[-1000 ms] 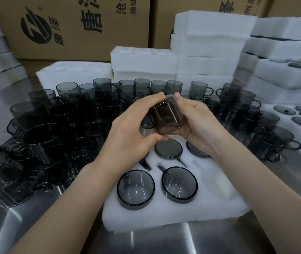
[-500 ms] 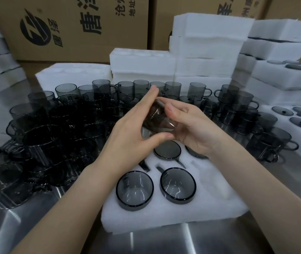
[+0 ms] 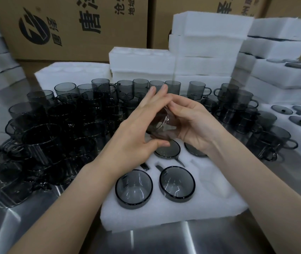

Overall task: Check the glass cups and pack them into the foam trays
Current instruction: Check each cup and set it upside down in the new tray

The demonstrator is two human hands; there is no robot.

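A smoky grey glass cup (image 3: pixel 161 123) is held between both hands above a white foam tray (image 3: pixel 197 209). My left hand (image 3: pixel 138 132) touches its left side with straight fingers and the thumb underneath. My right hand (image 3: pixel 191 123) curls round its right side. Most of the cup is hidden by my palms. In the tray sit several grey cups, two near ones (image 3: pixel 134 187) (image 3: pixel 177 183) and two further ones (image 3: pixel 168 150) partly covered by my hands.
A dense crowd of loose grey cups (image 3: pixel 58 125) fills the steel table to the left and behind. More cups (image 3: pixel 266 129) stand at the right. A filled foam tray (image 3: pixel 292 118) lies at far right. Stacked foam trays (image 3: pixel 206 44) and cardboard boxes (image 3: pixel 69 24) line the back.
The cup has been turned between my hands, from clearly showing its side to lying mostly hidden between the palms. My left fingers have straightened and point further up.
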